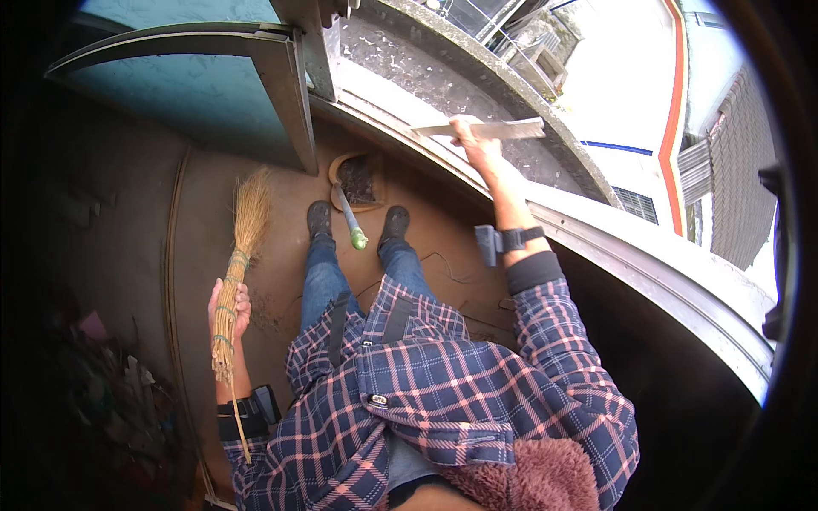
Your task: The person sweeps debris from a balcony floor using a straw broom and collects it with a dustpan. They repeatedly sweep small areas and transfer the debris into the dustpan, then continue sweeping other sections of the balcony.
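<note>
My left hand [242, 312] is closed around the bound handle of a straw hand broom [251, 211], its bristles fanning away from me and a few loose stalks trailing back over my forearm. Out over the window ledge, my right hand [479, 146] grips a long, flat, pale strip [515, 129]; whether it is wood or metal I cannot tell. On the brown floor beyond my shoes stands a tan dustpan [376, 203] holding dark debris [356, 177]. Its grey handle, tipped with green, points back between my feet.
A window frame with a metal track [596, 234] runs diagonally along my right. Outside it lies a gritty ledge [409, 72], with roofs beyond. An open blue-paned sash [187, 106] juts in at the upper left. Cluttered items [128, 383] lie in shadow at lower left.
</note>
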`<state>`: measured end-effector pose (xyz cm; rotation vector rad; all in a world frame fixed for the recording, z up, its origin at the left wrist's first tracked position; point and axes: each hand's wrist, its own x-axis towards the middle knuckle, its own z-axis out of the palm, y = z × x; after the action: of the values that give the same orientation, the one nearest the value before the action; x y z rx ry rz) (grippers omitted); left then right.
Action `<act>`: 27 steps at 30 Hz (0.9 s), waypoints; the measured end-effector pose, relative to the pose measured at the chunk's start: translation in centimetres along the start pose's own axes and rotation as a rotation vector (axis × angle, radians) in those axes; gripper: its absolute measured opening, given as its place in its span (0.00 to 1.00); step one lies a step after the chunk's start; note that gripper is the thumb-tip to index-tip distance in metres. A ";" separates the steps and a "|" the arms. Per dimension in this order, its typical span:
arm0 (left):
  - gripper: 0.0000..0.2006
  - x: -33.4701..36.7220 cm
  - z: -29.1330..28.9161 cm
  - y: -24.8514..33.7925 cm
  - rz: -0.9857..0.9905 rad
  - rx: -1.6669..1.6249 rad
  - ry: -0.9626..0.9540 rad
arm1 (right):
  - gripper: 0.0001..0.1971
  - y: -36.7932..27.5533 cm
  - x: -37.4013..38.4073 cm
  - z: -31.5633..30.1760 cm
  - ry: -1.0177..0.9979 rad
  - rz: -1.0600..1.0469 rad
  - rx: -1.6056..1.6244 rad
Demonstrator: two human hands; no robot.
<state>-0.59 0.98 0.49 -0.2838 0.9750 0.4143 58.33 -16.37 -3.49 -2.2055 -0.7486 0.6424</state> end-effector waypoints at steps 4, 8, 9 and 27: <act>0.23 -0.1 -1.3 0.4 -0.031 -0.037 -0.014 | 0.14 0.5 -3.5 -4.3 0.037 0.143 0.065; 0.24 0.2 -1.4 1.3 -0.022 -0.042 -0.002 | 0.15 -2.1 -2.1 -1.0 0.002 -0.027 0.107; 0.24 0.2 -1.3 1.4 -0.020 -0.028 -0.004 | 0.17 -2.6 -1.4 0.3 -0.005 -0.077 0.088; 0.24 3.5 -1.4 3.2 -0.003 0.023 0.098 | 0.19 12.3 -11.9 -12.3 0.274 0.240 -0.300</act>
<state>-1.37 3.97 -3.33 -0.2873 1.0748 0.3889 61.56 -37.19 -2.43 -2.6184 -0.4659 0.3438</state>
